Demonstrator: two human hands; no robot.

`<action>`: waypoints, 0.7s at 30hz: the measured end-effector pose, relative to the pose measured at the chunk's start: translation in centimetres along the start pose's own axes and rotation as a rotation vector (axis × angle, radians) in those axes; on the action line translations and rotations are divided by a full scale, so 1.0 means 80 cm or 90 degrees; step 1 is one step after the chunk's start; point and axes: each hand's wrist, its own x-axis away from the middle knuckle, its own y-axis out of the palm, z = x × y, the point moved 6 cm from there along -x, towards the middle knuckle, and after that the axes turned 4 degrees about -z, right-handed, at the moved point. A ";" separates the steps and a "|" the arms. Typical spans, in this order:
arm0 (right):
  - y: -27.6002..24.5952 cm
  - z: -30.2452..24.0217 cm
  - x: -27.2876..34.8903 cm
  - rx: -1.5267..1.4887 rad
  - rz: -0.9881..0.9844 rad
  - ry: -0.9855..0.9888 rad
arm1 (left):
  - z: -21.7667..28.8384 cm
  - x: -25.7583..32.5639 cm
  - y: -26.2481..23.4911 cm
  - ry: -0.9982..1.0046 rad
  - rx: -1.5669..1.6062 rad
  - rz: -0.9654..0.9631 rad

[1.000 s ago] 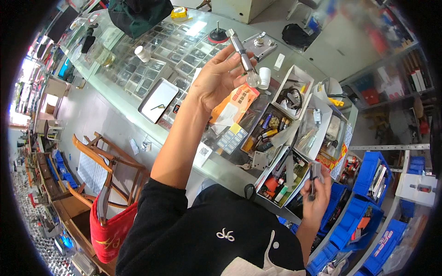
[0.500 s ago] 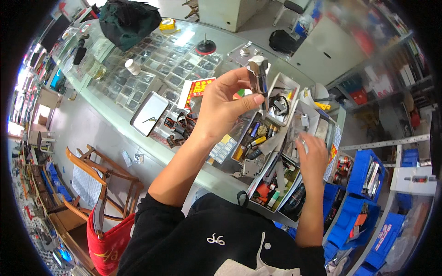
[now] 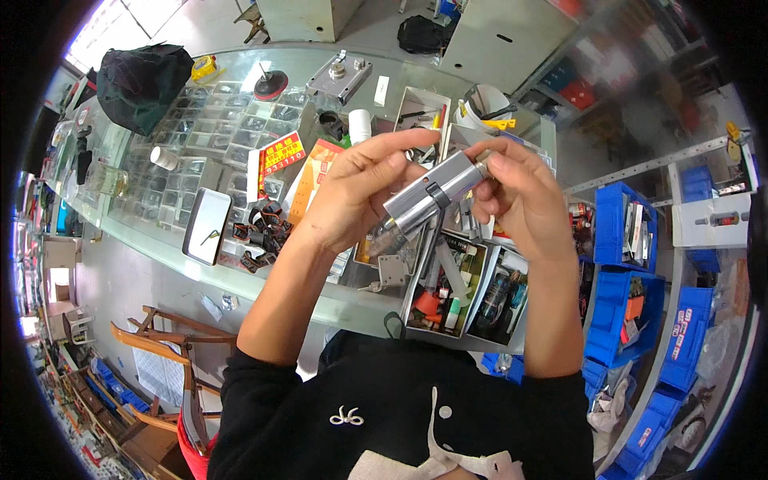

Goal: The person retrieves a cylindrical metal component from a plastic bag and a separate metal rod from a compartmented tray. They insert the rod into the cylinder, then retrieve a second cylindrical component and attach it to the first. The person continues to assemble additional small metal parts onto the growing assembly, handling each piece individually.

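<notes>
Between my two hands, above the glass counter, a silver lock cylinder point(image 3: 430, 192) with a dark cam ring at its middle is held at a slant. My left hand point(image 3: 352, 192) grips it from the left, with the index finger stretched past its upper side and the other fingers partly hidden. Closed at the cylinder's upper right end is my right hand point(image 3: 524, 196); its thumb and fingers pinch there, around a small metal bit too small to name. Below the cylinder lie a metal plate point(image 3: 392, 272) and an open box of tools and parts point(image 3: 410, 318).
On the glass counter point(image 3: 264, 288) stand a white tray point(image 3: 210, 228), black-and-orange parts point(image 3: 264, 232), a white bottle point(image 3: 360, 124), a metal lock body point(image 3: 340, 78) and a backing pad point(image 3: 270, 84). A black bag point(image 3: 144, 86) sits far left. Blue bins point(image 3: 620, 228) line the right; a wooden chair point(image 3: 180, 352) stands lower left.
The cylinder, earlier upright in my left hand, is now lower and slanted. My right hand has risen from the boxes to its end. The view has shifted to the right.
</notes>
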 end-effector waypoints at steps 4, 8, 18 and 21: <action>-0.009 0.039 0.007 -0.308 0.045 -0.010 | -0.010 0.000 0.007 0.078 -0.060 -0.025; 0.010 0.077 0.015 -0.578 0.021 0.030 | -0.014 -0.010 0.010 0.200 -0.044 -0.010; 0.024 0.034 0.047 0.603 0.362 -0.477 | -0.019 -0.008 0.003 0.136 -0.018 0.176; 0.030 0.035 0.049 0.614 0.360 -0.504 | -0.016 -0.008 0.004 0.145 -0.103 0.207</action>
